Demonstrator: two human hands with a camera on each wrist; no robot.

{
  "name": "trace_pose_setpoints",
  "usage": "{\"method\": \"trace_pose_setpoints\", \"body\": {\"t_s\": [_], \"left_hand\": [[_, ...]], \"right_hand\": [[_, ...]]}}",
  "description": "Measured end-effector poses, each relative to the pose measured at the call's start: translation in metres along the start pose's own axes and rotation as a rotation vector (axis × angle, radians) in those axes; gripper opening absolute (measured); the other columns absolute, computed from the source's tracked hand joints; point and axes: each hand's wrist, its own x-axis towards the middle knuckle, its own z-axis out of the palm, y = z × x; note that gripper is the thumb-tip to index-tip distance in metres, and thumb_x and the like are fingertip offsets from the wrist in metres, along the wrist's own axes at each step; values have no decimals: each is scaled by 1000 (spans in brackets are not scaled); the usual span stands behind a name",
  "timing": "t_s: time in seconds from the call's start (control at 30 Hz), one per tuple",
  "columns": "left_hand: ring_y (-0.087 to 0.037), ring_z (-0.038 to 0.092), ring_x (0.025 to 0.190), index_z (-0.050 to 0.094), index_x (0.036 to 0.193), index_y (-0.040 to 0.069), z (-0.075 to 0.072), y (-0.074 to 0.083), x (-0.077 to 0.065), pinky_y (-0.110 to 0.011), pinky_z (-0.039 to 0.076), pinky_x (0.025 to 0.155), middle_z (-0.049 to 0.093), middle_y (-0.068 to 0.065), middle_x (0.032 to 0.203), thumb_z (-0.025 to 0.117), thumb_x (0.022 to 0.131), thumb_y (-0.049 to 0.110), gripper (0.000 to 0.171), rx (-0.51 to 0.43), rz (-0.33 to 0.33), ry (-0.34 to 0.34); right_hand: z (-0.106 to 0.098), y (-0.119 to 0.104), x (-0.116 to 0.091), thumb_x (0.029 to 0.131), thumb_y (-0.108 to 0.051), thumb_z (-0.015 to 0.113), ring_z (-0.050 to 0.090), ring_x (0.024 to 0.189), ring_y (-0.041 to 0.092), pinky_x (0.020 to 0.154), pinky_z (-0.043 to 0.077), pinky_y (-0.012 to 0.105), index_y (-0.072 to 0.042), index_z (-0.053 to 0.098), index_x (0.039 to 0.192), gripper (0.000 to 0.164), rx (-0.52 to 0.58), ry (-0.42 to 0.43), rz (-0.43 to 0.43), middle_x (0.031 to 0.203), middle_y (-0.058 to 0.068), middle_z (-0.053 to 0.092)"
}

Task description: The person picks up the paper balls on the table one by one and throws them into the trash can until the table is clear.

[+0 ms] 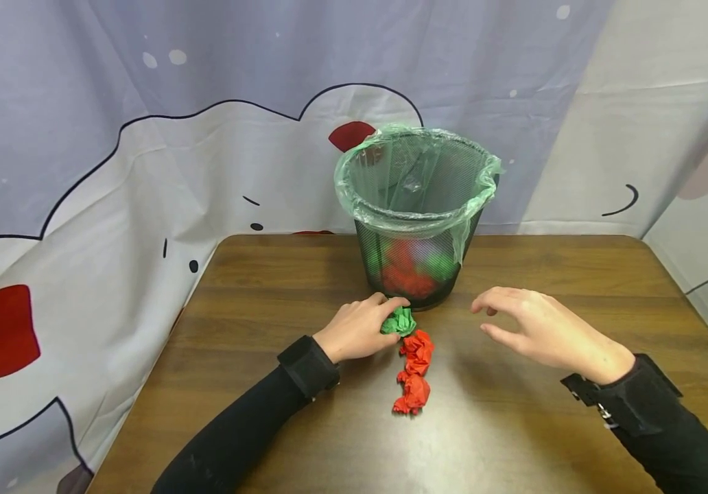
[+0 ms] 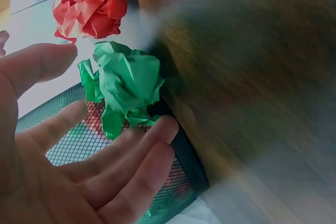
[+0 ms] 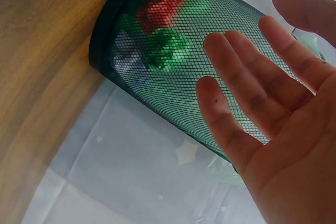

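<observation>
A crumpled green paper ball (image 1: 400, 322) lies on the table in front of the bin. My left hand (image 1: 359, 326) is at its left side, thumb and fingers spread about it; in the left wrist view a gap shows between the thumb and the green paper ball (image 2: 128, 85). Two crumpled red paper balls, the upper (image 1: 417, 352) and the lower (image 1: 413, 394), sit in a row nearer the front. To the right, my right hand (image 1: 533, 329) hovers above the table, holding nothing, its fingers apart in the right wrist view.
A black mesh bin (image 1: 369, 255) with a green plastic liner (image 1: 418, 223) stands at the table's back edge. Red and green crumpled paper shows through its mesh. Behind the wooden table (image 1: 255, 302) hangs a printed cloth (image 1: 218, 171).
</observation>
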Motion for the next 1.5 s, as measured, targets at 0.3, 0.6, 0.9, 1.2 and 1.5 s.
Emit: {"method": "trace_pose_setpoints", "body": {"t_s": [0.3,0.6,0.9,1.2,1.5], "left_hand": [[-14,59,83,68,126,25,3,5,8,-29,49,66,59,-6,120,71,88,34,39,-5,-10,-67],[-14,58,85,72,117,21,6,4,10,-27,50,72,57,-6,118,72,88,25,29,-51,-2,-68],[-13,58,84,73,108,22,4,-4,4,-26,49,68,56,-2,113,69,86,26,23,-98,6,61],[-14,62,88,72,111,20,-17,-11,-4,-31,55,77,60,-4,116,63,87,25,26,-161,55,298],[-13,62,86,71,115,17,-47,-9,-13,-28,53,70,62,-2,114,61,89,24,28,-194,144,476]], "right_hand": [[6,5,-6,90,-21,74,65,94,5,83,54,35,-22,69,112,22,12,-5,24,107,-15,67],[10,8,-11,88,-17,75,64,92,4,81,54,34,-23,69,109,23,4,29,4,104,-15,67],[12,9,-15,89,-17,75,63,92,4,81,53,34,-24,68,110,23,17,23,17,104,-16,66],[18,11,-17,88,-18,76,63,90,4,79,53,33,-24,68,109,23,29,19,28,103,-16,66],[22,8,-19,89,-15,75,62,90,3,79,53,33,-26,69,110,24,56,-7,50,103,-17,66]]}}
